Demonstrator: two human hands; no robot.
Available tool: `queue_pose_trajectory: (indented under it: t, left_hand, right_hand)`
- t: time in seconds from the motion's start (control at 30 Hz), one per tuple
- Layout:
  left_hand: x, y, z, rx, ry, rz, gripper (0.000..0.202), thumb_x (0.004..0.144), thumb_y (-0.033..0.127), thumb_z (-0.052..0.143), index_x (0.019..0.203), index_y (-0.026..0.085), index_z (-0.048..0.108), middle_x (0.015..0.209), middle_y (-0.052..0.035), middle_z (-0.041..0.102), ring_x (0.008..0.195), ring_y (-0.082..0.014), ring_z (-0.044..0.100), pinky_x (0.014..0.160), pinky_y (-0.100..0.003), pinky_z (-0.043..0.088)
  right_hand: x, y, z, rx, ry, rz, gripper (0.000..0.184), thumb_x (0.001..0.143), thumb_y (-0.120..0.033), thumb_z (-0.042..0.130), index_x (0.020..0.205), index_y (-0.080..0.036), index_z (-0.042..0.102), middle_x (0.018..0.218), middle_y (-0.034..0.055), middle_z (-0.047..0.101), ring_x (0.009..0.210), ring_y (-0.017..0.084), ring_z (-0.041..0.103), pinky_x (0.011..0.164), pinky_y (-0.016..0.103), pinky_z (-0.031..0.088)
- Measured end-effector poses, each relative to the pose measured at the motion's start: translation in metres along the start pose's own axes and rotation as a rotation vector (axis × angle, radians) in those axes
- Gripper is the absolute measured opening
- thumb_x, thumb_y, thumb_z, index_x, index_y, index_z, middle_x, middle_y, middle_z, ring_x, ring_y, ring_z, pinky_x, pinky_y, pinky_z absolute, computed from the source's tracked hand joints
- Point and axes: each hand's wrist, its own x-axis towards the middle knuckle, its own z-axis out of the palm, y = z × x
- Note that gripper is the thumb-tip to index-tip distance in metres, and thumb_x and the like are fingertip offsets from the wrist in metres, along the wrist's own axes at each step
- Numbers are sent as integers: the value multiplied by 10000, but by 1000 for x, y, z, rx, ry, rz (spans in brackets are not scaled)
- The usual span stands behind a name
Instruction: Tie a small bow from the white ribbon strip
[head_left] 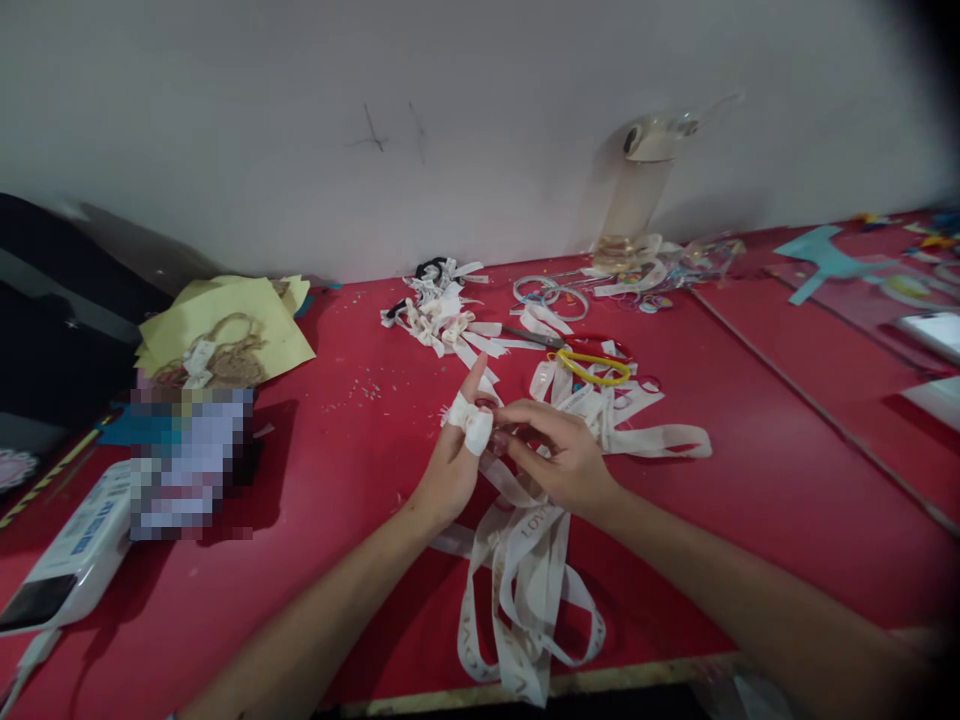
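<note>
A white ribbon is looped around the fingers of my left hand, whose index finger points up. My right hand pinches at the ribbon beside those fingers, its fingertips meeting my left hand. Exactly what lies between the right fingertips is hard to make out. Below both hands, a long loose length of printed ribbon hangs in loops over the table's front edge. Just beyond my right hand lie scissors with a yellow and a red handle, among cut ribbon pieces.
Small ribbon bows are heaped near the wall. A pump-topped clear bottle stands at the back. Yellow paper, a blurred-out flat item and a white power bank-like device lie left. Blue material lies right.
</note>
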Motion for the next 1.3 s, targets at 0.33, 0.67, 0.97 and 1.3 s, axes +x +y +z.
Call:
queue_pose_trajectory:
  t: [0.33,0.67,0.97,1.3]
  left_hand:
    - [3,9,-3,-20,156,123,163,880,362,560,929,207,574,842,4,479,724,-102,464,674,-199,415]
    - [11,8,-3,-375,277,-251,337,766,495,619,854,176,555,608,53,464,441,-55,371,426,-181,294]
    - [7,1,-6,-239,102,-105,208,769,336,672,882,185,585,647,64,475,506,-54,395,479,-169,334]
    - [14,2,-9,-253,115,-158,277,782,418,653,909,178,598,622,71,443,476,-52,352,459,-176,305]
  right_hand:
    - [1,-5,4,233,-130,180,258,855,-156,600,1101,-223,560,878,0,660,803,114,634,756,230,507]
    - [-5,7,10,-1,-344,-189,215,817,-6,498,737,-201,456,815,9,595,777,121,566,705,232,429]
    - [-2,-1,3,-73,-330,-32,186,798,-20,537,837,-202,527,795,-13,598,725,106,551,682,205,409]
    - [-3,2,4,-133,-362,-10,126,838,-106,566,910,-209,559,844,-1,637,738,120,585,694,216,446]
